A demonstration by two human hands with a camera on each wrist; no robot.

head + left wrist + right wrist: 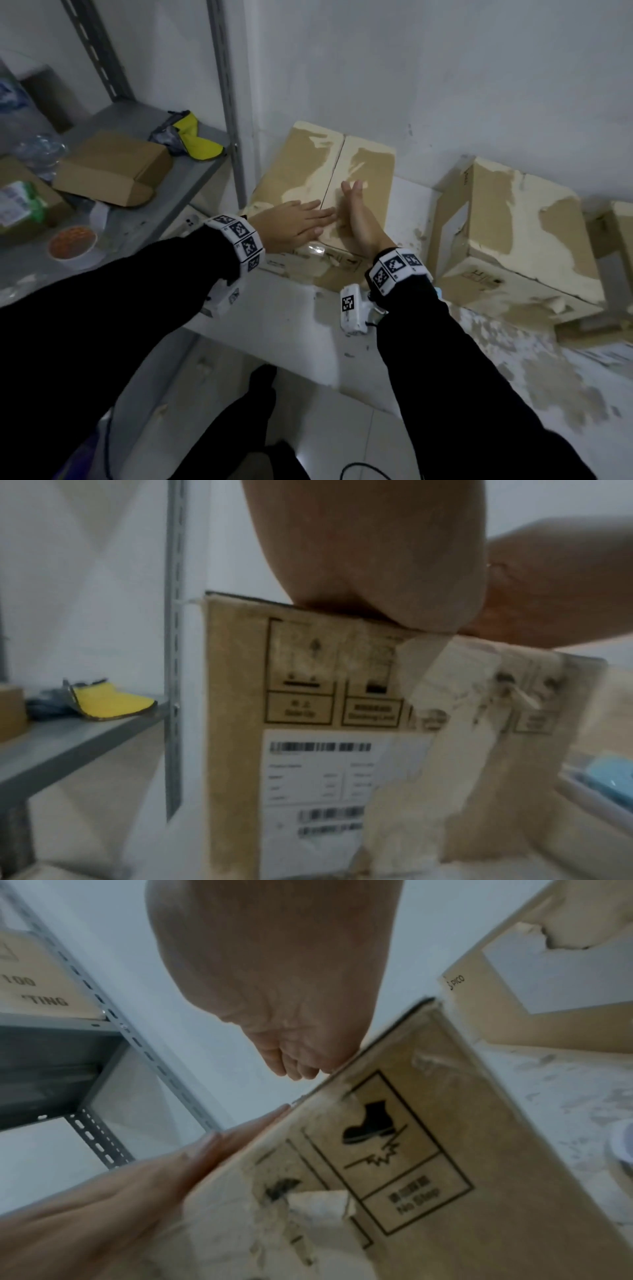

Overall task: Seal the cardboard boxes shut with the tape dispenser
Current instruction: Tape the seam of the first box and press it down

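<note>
A worn brown cardboard box (pixel 308 161) stands on a white ledge against the wall, its two top flaps closed along a centre seam. My left hand (pixel 294 222) lies flat on the left flap, fingers straight and reaching to the seam. My right hand (pixel 356 212) lies flat on the right flap, fingers pointing away. In the left wrist view the left hand (pixel 369 561) presses on the box (pixel 240 723) top edge above its barcode label. The right wrist view shows the right hand (pixel 281 988) on the box (pixel 479 1150) edge. No tape dispenser is in view.
A second battered box (pixel 513 240) sits to the right on the ledge (pixel 281 329), with a third at the frame edge. A grey metal shelf (pixel 144 212) on the left holds a small flat box (pixel 113 168), a yellow cloth (pixel 198 140) and a bowl (pixel 72 241).
</note>
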